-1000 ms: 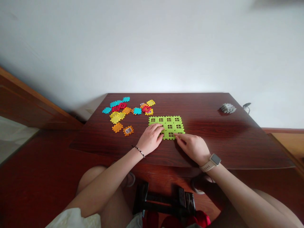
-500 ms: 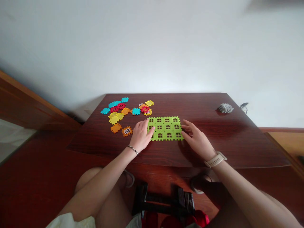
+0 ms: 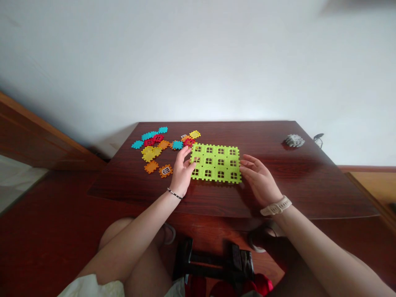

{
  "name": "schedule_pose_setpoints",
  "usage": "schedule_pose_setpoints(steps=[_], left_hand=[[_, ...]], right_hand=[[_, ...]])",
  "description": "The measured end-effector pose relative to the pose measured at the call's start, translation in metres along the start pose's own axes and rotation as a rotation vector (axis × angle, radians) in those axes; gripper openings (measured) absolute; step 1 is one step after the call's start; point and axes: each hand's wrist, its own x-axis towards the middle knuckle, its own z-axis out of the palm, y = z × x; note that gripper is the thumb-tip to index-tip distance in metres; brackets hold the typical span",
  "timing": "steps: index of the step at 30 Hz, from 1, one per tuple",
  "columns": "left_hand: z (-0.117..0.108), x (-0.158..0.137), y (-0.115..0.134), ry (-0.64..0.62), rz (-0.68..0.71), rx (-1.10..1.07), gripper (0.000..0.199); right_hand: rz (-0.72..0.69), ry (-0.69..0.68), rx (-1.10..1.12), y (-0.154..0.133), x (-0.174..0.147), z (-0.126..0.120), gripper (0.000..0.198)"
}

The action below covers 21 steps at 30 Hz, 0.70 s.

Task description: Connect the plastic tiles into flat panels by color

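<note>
A green panel [image 3: 215, 163] of interlocking toy building tiles, with rows of window openings and notched edges, is tilted toward me above the tabletop. My left hand [image 3: 182, 171] grips its left side, the thumb on the front face and the fingers at the edge and behind. By the right edge is my right hand [image 3: 258, 177], its fingers curved and somewhat apart; the fingertips are at or very close to the edge, and I cannot tell if they touch. An orange tile with a white window [image 3: 166, 170] lies left of my left hand.
On the dark wooden table [image 3: 293, 181], loose tiles lie to the left: yellow [image 3: 148, 155], blue [image 3: 137, 144], red [image 3: 149, 142] and orange [image 3: 151, 166]. A stack of grey pieces [image 3: 294, 140] sits at the far right, near a black cable [image 3: 318, 136]. A wall [image 3: 216, 62] stands behind.
The green panel has risen off the table and its far edge has tipped up. My left hand has turned to hold its side; my right hand has shifted slightly along with the edge.
</note>
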Motion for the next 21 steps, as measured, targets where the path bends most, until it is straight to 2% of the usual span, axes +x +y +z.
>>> schedule_pose_setpoints(steps=[2, 4, 7, 9, 15, 21], left_hand=[[0.005, -0.001, 0.000, -0.014, -0.051, -0.133, 0.070], [0.008, -0.003, 0.000, -0.049, -0.115, -0.221, 0.063], [0.011, -0.007, 0.001, -0.097, -0.195, -0.226, 0.046], [0.012, -0.009, 0.002, -0.135, -0.224, -0.210, 0.043], [0.014, -0.009, 0.003, -0.161, -0.146, -0.057, 0.041], [0.012, -0.009, 0.003, -0.209, -0.146, -0.099, 0.042]], right_hand=[[0.009, -0.035, 0.044, 0.000, 0.000, 0.003, 0.053], [0.014, -0.096, 0.077, -0.002, -0.001, 0.007, 0.046], [-0.013, -0.135, 0.066, -0.004, -0.002, 0.010, 0.040], [-0.023, -0.122, 0.046, -0.005, -0.003, 0.011, 0.042], [-0.028, -0.087, 0.038, -0.008, -0.002, 0.012, 0.048], [0.008, -0.078, 0.080, -0.011, -0.002, 0.012, 0.043]])
